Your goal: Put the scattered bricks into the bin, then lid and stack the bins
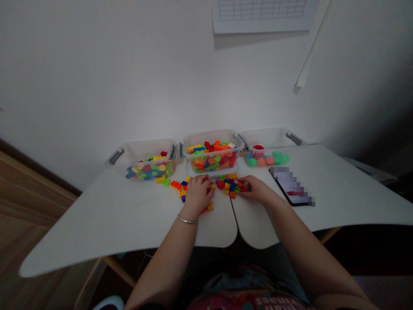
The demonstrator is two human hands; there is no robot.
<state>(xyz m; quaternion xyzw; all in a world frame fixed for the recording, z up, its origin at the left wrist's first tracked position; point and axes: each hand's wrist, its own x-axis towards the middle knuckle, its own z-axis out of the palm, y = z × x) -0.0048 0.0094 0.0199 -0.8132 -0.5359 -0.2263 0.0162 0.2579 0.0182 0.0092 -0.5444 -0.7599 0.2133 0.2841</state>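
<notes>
My left hand is over a loose heap of toy building bricks on the white table. Its fingers curl down among the bricks, and what lies under them is mostly hidden. A second heap of mixed bricks sits just to the right, beside the seam in the tabletop. At the right edge of that heap is my right hand, thumb and fingers closed around a small brick whose colour is hard to make out. A few yellow and orange bricks show below my left palm.
Along the wall stand three clear boxes: the left box with colourful pieces, the middle box full of bricks, the right box with green and orange round pieces. A phone lies right of my right hand. The table's front edge curves inward.
</notes>
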